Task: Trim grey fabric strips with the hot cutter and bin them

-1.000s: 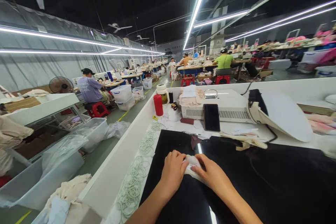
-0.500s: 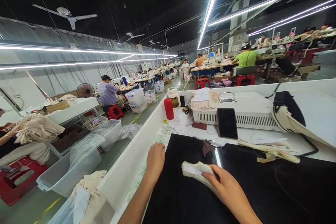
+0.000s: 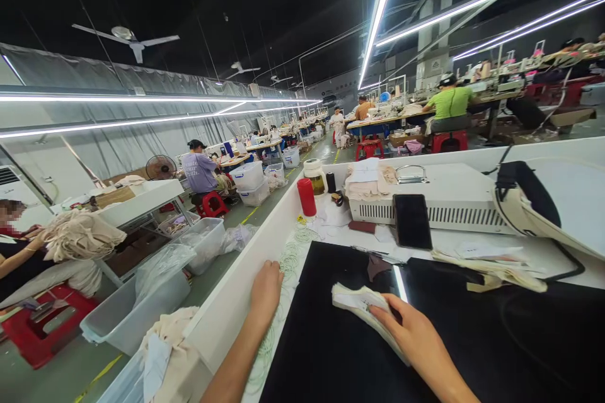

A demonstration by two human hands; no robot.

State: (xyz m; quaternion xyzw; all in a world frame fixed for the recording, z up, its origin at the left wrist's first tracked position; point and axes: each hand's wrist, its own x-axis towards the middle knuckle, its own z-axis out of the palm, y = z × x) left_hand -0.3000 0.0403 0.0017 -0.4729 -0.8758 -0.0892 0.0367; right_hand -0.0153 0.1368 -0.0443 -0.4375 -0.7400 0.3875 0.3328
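Note:
My right hand grips a thin stack of cream fabric pieces with a marked white paper on top, just over the glossy black panel. The thumb lies on the paper; the other fingers are mostly hidden beneath. At the white table's left rim, my left hand is lowered by a strip of light green loops. Its fingers point down and away, so their tips and anything in them are hidden. A brown scrap lies on the panel beyond the stack.
A white slotted machine stands behind the panel, with a dark phone leaning against it. Cream strips lie at right. A red canister and a jar stand back left. Plastic bins line the floor; co-workers sit beyond.
My left hand has moved left, off the black panel's edge and over the green loops. My right hand still holds the fabric stack. The view has shifted slightly.

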